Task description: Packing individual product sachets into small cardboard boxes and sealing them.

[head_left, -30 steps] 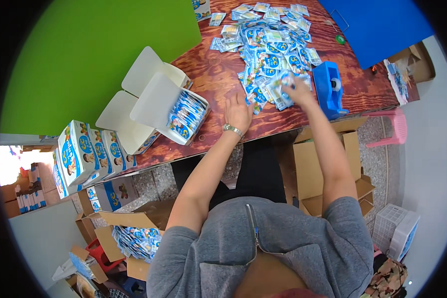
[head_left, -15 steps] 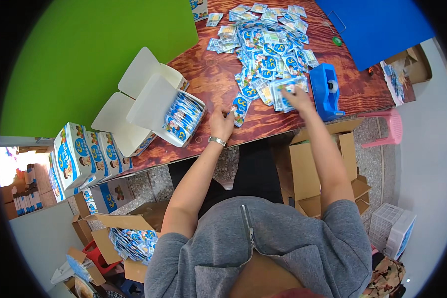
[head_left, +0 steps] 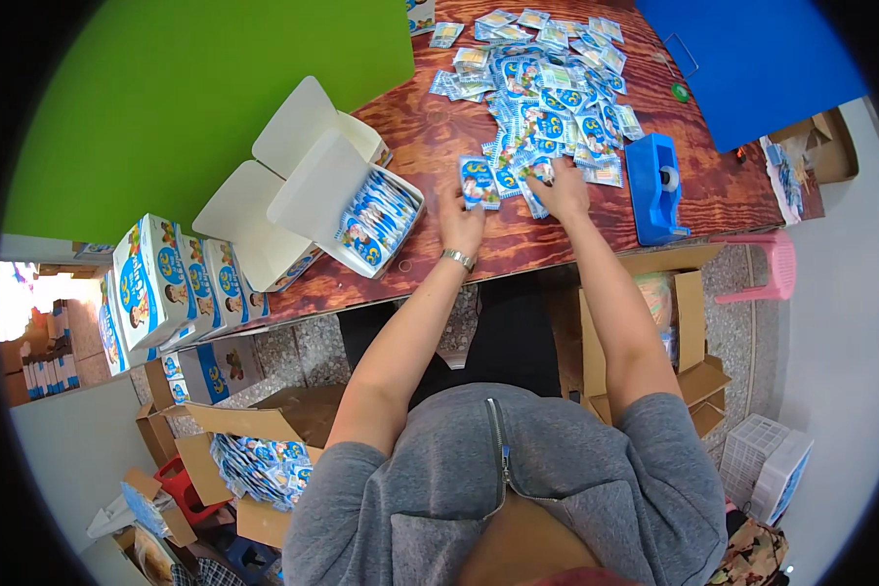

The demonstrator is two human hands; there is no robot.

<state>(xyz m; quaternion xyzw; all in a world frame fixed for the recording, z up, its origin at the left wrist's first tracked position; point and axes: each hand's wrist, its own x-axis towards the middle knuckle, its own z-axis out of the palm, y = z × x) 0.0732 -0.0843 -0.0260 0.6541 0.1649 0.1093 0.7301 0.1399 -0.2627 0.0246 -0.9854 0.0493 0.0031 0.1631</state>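
Note:
A blue and white sachet (head_left: 479,180) is upright in my left hand (head_left: 462,225), gripped by its lower part between thumb and fingers. To the right, my right hand (head_left: 565,193) has its fingers curled at another sachet (head_left: 535,200) at the near edge of a loose heap of sachets (head_left: 547,107); the fingertips partly hide it. Left of my hands stands an open white carton (head_left: 396,256), with a row of sachets (head_left: 376,217) packed upright in it. Its lid flap is folded back.
More open white cartons (head_left: 242,234) and closed printed boxes (head_left: 151,278) line the table's left side. A blue tape dispenser (head_left: 654,195) stands right of the heap. Below the table are cardboard boxes (head_left: 254,422), one full of sachets, and a pink stool (head_left: 776,269).
My right hand has moved left along the heap's near edge, closer to my left hand. The left hand has raised its sachet slightly. The whole view has shifted a little.

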